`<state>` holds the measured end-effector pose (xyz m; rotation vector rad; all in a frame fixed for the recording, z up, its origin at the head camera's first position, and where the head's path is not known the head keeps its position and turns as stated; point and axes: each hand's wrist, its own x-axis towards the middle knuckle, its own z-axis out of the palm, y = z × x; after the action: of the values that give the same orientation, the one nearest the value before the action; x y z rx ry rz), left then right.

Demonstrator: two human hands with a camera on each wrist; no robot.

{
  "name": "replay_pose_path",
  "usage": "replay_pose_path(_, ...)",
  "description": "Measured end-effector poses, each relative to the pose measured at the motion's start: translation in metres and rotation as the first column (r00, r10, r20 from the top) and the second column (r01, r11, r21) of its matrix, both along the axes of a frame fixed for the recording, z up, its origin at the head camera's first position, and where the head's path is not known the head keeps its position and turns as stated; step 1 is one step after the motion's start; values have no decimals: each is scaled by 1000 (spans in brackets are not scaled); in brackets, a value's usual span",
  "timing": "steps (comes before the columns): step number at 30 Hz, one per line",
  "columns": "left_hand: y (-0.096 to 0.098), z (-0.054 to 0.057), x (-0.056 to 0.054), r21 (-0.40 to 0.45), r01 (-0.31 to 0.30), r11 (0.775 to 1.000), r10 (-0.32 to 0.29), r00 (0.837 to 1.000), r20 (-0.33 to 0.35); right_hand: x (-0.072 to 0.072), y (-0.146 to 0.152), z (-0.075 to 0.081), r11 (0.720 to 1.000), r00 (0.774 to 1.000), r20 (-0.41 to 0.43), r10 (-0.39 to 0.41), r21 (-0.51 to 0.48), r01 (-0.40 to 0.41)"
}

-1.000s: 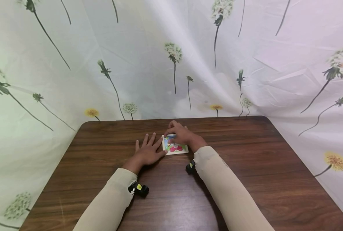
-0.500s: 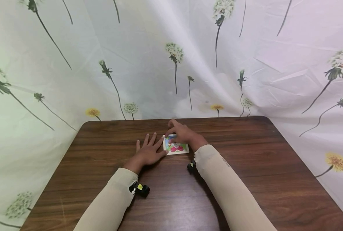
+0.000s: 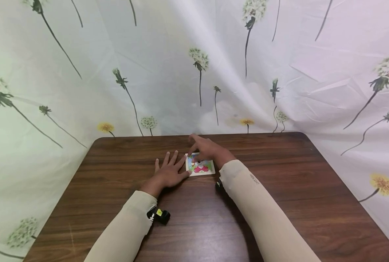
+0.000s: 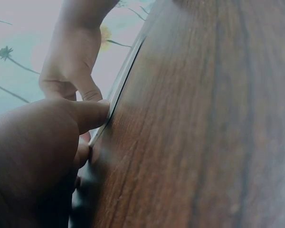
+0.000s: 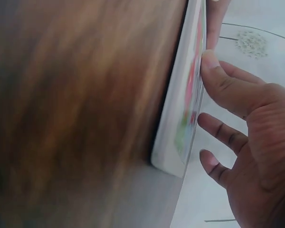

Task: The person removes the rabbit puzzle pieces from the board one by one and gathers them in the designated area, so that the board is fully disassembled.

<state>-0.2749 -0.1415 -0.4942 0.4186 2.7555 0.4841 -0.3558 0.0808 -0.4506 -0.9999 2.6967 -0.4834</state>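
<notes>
A small flat picture board (image 3: 205, 170) with a white border lies on the table. Its picture shows a cartoon animal in pink against green and blue. My left hand (image 3: 168, 174) is spread flat on the wood, with index fingertip and thumb tip right at the board's left edge. Over the board's upper part arches my right hand (image 3: 207, 149), hiding some of the picture. In the right wrist view its thumb (image 5: 223, 85) touches the picture side, and two other fingers extend loosely beside the board. The left wrist view shows the left thumb (image 4: 92, 115) against the board's edge.
The dark wooden table (image 3: 188, 225) stretches around the board on all sides. Behind it hangs a pale sheet (image 3: 168, 72) printed with dandelions. A black wrist camera (image 3: 161, 215) sits under the left sleeve.
My right hand has shifted slightly, its index finger lifting and reaching a little farther forward while the wrist turns. My left hand and the board stay in place.
</notes>
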Motion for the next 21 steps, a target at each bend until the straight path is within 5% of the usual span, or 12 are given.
replay_pose_path(8,0,-1,0,2,3,1000,-3,1000,-2,-6,1,2,998,998,-15,62,11,-62)
replay_pose_path(21,-3,-5,-4,-27,8,1000,-8,1000,-5,-7,-6,5,988,968,-196,155,45,-149)
